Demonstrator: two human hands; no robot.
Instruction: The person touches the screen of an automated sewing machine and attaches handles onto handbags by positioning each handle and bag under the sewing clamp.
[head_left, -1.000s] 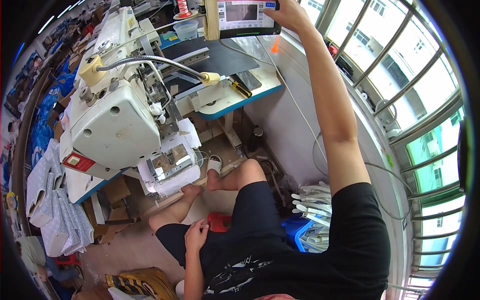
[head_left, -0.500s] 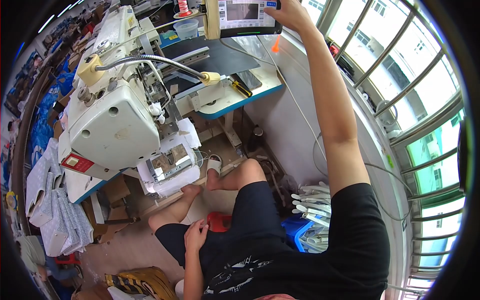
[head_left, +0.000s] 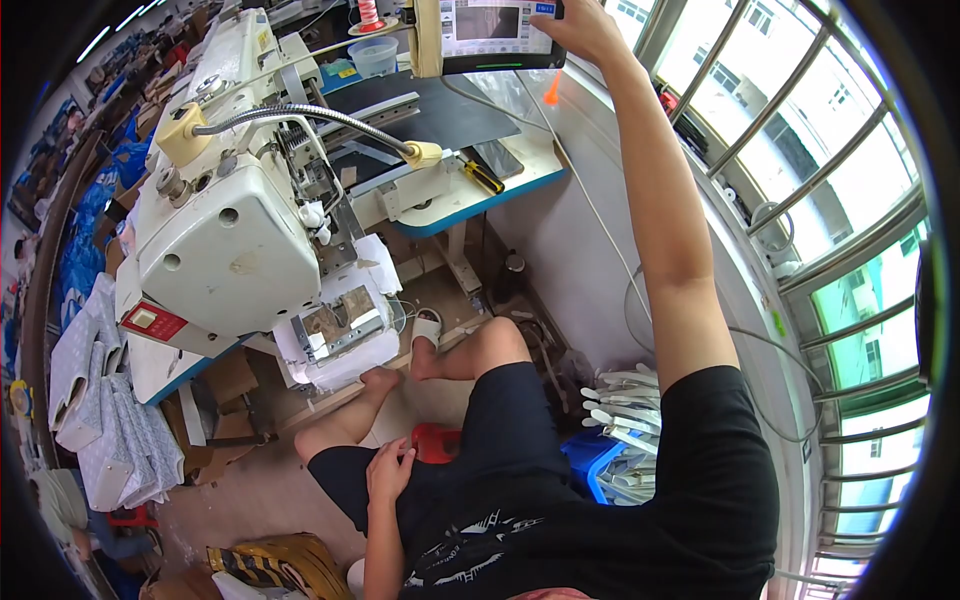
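My right hand (head_left: 588,32) reaches up to the right edge of a touchscreen control panel (head_left: 490,25). A digit rests against the front of its lit screen, and the top of the picture cuts off the other fingers. In my lap lies my left hand (head_left: 388,470), relaxed with fingers slightly bent and nothing visible in it. Ahead of me to the left stands a large white sewing machine (head_left: 225,250). Below its head sits a metal clamp frame (head_left: 345,325) on a white, paper-covered plate.
A yellow-black screwdriver (head_left: 484,177) and a phone (head_left: 497,158) lie on the table's right end. A flexible lamp arm (head_left: 300,115) crosses the machine. Patterned fabric pieces (head_left: 110,400) hang at left. A blue bin (head_left: 590,460) with white strips stands right, near barred windows.
The camera view shifts very slightly. Both hands stay in nearly the same places, the right one at the panel and the left one in my lap.
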